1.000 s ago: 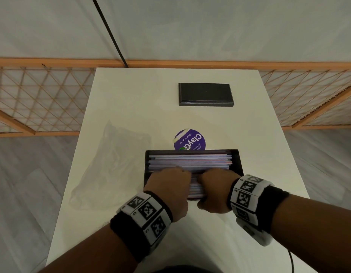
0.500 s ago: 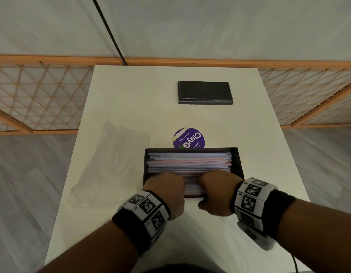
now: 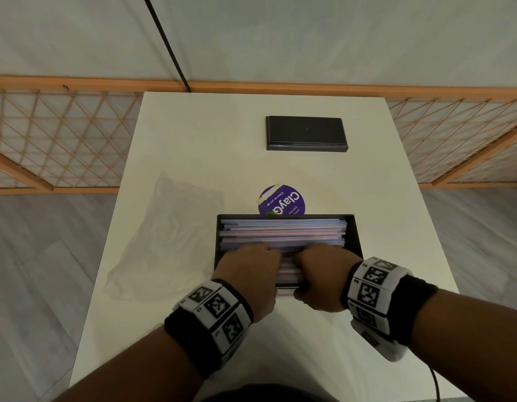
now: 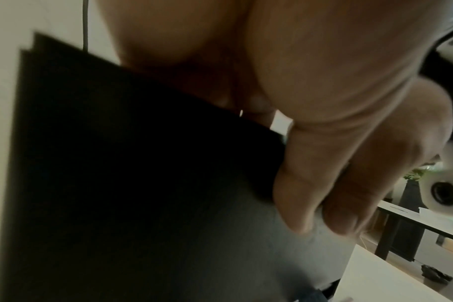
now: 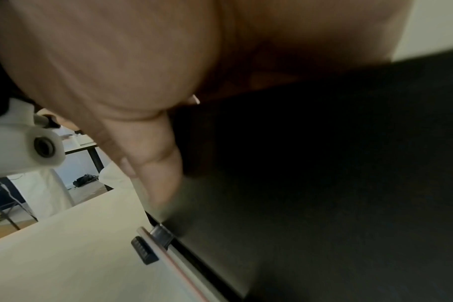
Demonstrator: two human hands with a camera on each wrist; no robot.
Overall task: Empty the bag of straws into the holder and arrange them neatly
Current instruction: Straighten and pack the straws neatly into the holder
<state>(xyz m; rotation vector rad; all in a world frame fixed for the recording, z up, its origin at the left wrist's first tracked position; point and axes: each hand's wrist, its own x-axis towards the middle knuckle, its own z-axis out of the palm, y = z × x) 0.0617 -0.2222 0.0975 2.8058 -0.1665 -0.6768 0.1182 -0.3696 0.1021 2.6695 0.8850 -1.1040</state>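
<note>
Right hand (image 5: 132,71) thumb rests against the black holder (image 5: 336,163) wall.

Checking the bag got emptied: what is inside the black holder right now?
The holder is filled with straws lying lengthwise. The left hand and right hand cover the near part, so what lies beneath them is hidden.

Crowded near edge, open far end

Both hands, left (image 3: 248,278) and right (image 3: 324,278), sit side by side over the near wall of the straw-filled holder (image 3: 356,236), blocking it; the surface (image 3: 193,140) lies bare between holder and black lid (image 3: 306,133), save a purple sticker (image 3: 282,200), while the limp bag (image 3: 164,236) takes the holder's left side.
</note>
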